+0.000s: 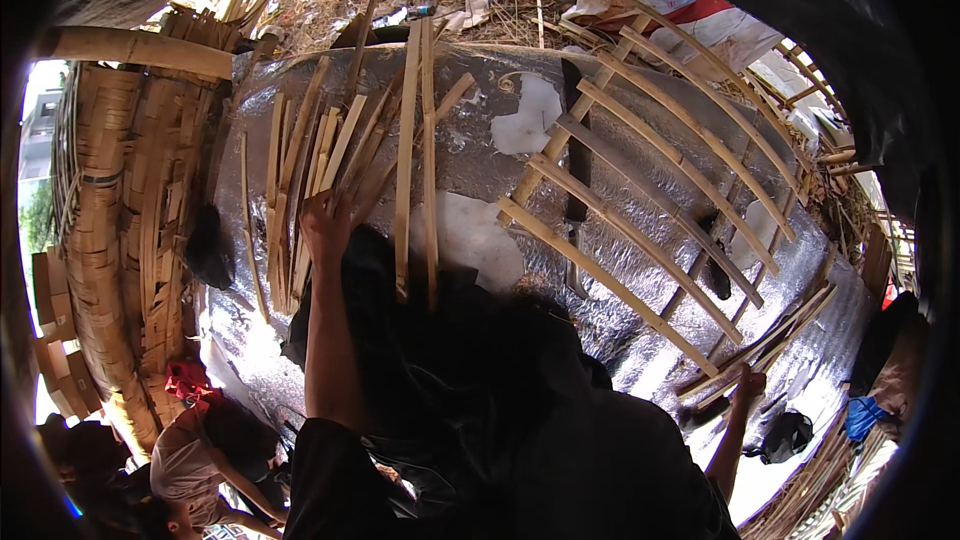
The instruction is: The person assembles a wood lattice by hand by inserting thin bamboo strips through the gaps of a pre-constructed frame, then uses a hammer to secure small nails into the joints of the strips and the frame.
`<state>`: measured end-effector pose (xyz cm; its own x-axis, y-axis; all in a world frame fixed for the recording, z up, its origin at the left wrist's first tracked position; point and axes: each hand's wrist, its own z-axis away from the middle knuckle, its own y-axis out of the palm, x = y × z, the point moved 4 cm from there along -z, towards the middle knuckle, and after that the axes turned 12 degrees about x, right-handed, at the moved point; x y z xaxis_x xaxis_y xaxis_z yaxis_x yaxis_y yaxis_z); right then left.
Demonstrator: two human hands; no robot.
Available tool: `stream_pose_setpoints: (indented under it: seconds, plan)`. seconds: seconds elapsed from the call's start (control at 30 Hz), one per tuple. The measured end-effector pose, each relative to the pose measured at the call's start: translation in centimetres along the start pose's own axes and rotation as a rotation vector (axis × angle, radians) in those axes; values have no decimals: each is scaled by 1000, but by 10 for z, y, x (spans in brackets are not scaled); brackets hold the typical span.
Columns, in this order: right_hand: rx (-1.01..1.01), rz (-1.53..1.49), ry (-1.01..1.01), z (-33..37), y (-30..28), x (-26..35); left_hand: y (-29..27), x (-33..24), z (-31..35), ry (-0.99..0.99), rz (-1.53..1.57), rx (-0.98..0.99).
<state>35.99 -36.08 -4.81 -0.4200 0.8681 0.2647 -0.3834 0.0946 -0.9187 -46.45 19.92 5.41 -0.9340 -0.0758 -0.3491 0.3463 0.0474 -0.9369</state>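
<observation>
My left hand (325, 227) reaches forward into a loose pile of split bamboo strips (285, 180), its fingers closed around strips at the near end. Far to the right, my right hand (748, 385) is curled closed beside a few thin bamboo strips (800, 325); whatever is inside its fingers is too small to make out. Between the hands, a bamboo lattice (640, 205) of several spaced strips laid across crosspieces rests on a silvery sheet (465, 155). Two long strips (415, 140) lie beside the pile, pointing away from me.
A long dark blade-like tool (576, 190) lies partly under the lattice. Woven bamboo panels (120, 200) stand along the left. Another person (195, 455) bends at lower left. A white sack (650, 0) and scattered litter (420, 10) are at the back. A black bundle (785, 437) sits near my right hand.
</observation>
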Motion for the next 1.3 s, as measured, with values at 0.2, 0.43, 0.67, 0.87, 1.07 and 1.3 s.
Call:
stream_pose_setpoints:
  seconds: [0.2,0.43,0.67,0.87,1.07,1.3]
  plan:
    - [12,133,133,-5,8,-19,-1,13,-2,92,-4,31]
    - [-9,142,62,-2,5,-20,20,-25,17,274,26,149]
    - [28,163,30,5,3,1,10,-39,15,255,41,52]
    - [29,78,77,12,-1,9,44,-142,68,245,-44,255]
    - [-40,77,215,5,-17,36,57,-100,67,-61,694,518]
    - [-400,-93,-445,29,-50,204,43,-172,76,-191,1055,693]
